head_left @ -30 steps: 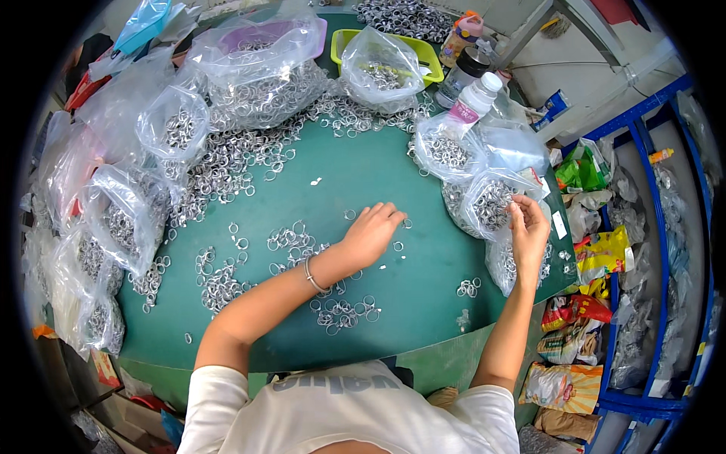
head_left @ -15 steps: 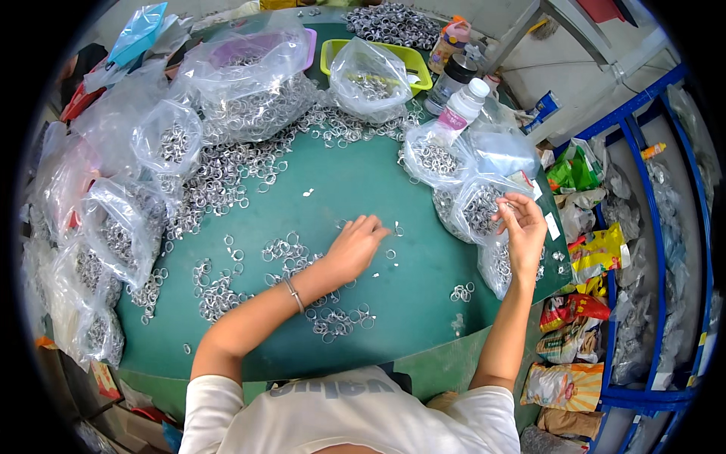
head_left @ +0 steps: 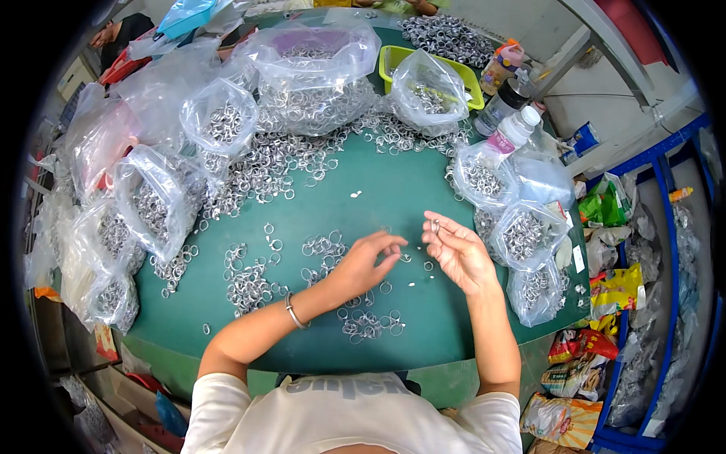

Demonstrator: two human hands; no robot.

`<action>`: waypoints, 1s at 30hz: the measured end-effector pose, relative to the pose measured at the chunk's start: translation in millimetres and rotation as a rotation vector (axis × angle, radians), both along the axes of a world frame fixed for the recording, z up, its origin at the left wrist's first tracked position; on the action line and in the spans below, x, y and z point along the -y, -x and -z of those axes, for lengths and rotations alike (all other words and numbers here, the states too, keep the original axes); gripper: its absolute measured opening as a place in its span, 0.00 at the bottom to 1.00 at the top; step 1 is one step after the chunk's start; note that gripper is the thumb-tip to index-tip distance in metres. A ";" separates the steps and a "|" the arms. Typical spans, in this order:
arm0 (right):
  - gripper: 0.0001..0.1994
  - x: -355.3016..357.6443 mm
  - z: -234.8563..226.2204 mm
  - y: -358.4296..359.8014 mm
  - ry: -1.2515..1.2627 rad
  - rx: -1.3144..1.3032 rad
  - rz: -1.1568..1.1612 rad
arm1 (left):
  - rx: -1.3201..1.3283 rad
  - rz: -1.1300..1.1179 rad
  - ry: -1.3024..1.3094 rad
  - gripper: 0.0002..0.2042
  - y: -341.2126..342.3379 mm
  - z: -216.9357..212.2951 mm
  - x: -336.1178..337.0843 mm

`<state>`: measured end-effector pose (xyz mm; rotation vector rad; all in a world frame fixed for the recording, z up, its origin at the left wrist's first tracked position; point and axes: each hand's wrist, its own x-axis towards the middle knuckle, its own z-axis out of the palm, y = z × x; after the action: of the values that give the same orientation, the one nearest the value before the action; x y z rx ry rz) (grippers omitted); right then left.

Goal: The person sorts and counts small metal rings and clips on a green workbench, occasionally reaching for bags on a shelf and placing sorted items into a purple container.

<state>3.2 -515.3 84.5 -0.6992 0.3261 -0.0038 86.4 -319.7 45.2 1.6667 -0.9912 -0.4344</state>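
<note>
Pinched between thumb and fingertips of my right hand [head_left: 461, 257] is a silver ring [head_left: 435, 225], raised above the green table [head_left: 302, 204]. My left hand [head_left: 367, 262], with a bangle on its wrist, hovers low to the left, thumb and fingers apart with nothing visible between them. A few single rings [head_left: 429, 266] and small white scraps lie between the hands. Loose ring clusters [head_left: 324, 250] surround the left hand, with another cluster [head_left: 372, 324] nearer me and a larger pile [head_left: 252, 286] further left.
Clear plastic bags of rings line the left [head_left: 155, 204], the back [head_left: 314, 94] and the right [head_left: 525, 231]. A yellow-green basket [head_left: 473, 87], a white bottle [head_left: 514, 130] and a dark-lidded jar [head_left: 503, 102] stand at the back right. Blue shelving [head_left: 665, 189] rises beyond the right edge.
My right hand has come from the ring bag on the right to the middle, beside my left hand. The whole view has shifted, so table items appear further right.
</note>
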 end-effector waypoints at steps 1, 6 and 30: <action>0.17 8.6 4.5 -3.4 -0.029 -0.041 0.110 | -0.003 0.005 -0.013 0.13 -1.0 0.8 -2.2; 0.22 63.5 -13.8 -25.6 0.133 -0.084 0.501 | 0.041 0.018 -0.068 0.13 -1.4 10.0 -6.2; 0.07 2.8 1.1 75.4 0.759 -0.119 0.335 | -0.567 0.065 -0.060 0.15 7.5 12.0 -0.3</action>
<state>-72.2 -518.1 83.4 -1.3911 0.5630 -0.4245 79.0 -319.5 33.2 1.4430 -0.6117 -0.9269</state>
